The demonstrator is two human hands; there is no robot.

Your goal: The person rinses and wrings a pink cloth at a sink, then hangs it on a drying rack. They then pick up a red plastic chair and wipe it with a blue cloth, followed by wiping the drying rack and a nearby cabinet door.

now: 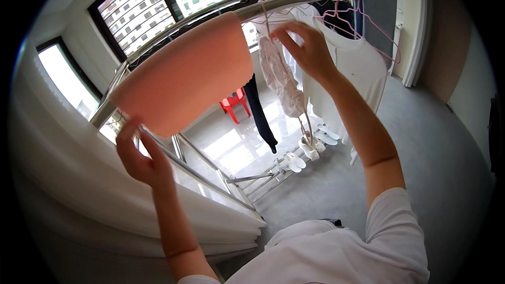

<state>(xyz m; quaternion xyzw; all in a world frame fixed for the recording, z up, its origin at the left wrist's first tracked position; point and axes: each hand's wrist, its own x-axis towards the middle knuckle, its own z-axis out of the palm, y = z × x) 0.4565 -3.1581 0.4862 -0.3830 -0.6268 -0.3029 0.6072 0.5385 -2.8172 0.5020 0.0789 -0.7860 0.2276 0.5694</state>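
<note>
An orange-pink textured cloth (189, 71) hangs folded over the metal rail (252, 10) of a drying rack. My left hand (144, 154) is raised below the rail's left end, beside the cloth's lower left edge, with thumb and fingers apart. My right hand (305, 47) is by a pale crumpled fabric item (280, 79) that hangs from the rail on a cord; thumb and fingertips are near its upper end, and whether they grip it cannot be told. A white shirt (355, 63) hangs just right of and behind that hand.
Pink hangers (339, 15) and a grey cloth (378, 19) are at the rail's right end. A dark garment (258, 114) hangs behind. White shoes (309, 148) rest on the lower rack bars. A red stool (235, 104) stands beyond; a white curtain (189, 213) hangs at left.
</note>
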